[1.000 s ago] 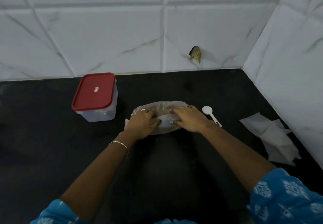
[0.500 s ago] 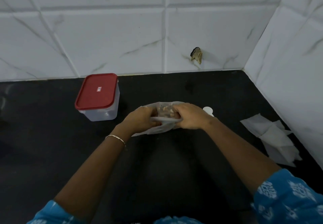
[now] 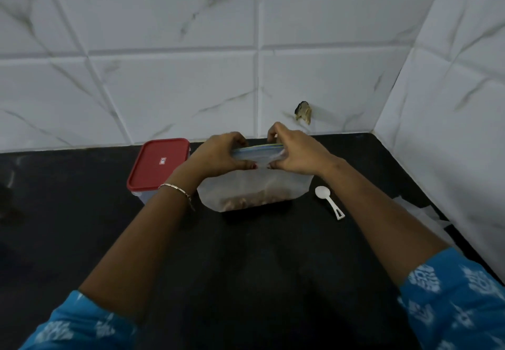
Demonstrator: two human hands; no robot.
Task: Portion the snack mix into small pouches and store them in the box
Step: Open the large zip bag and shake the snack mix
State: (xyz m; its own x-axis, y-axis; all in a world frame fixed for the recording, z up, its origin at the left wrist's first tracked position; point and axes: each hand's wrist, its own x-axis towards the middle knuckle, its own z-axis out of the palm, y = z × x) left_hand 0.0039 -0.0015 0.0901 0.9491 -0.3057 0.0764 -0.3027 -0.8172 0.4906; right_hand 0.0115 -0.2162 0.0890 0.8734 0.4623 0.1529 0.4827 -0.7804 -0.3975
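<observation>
- Black counter (image 3: 82,240): snack bag (image 3: 254,185) upright on it, mix at the bottom, betw. red-lid box (image 3: 158,164) on L & white spoon (image 3: 328,202) on R.
- L hand (image 3: 218,155) & R hand (image 3: 295,155): each pinches bag's zip top, bag body below both.
- Box: lid on.

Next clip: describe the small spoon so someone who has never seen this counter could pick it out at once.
Find the black counter in the corner of the white tiled walls. Just right of the clear snack mix bag at its middle lies the spoon. It is the only small white plastic utensil there, flat on the counter, bowl end away from the viewer, touching nothing.
</observation>
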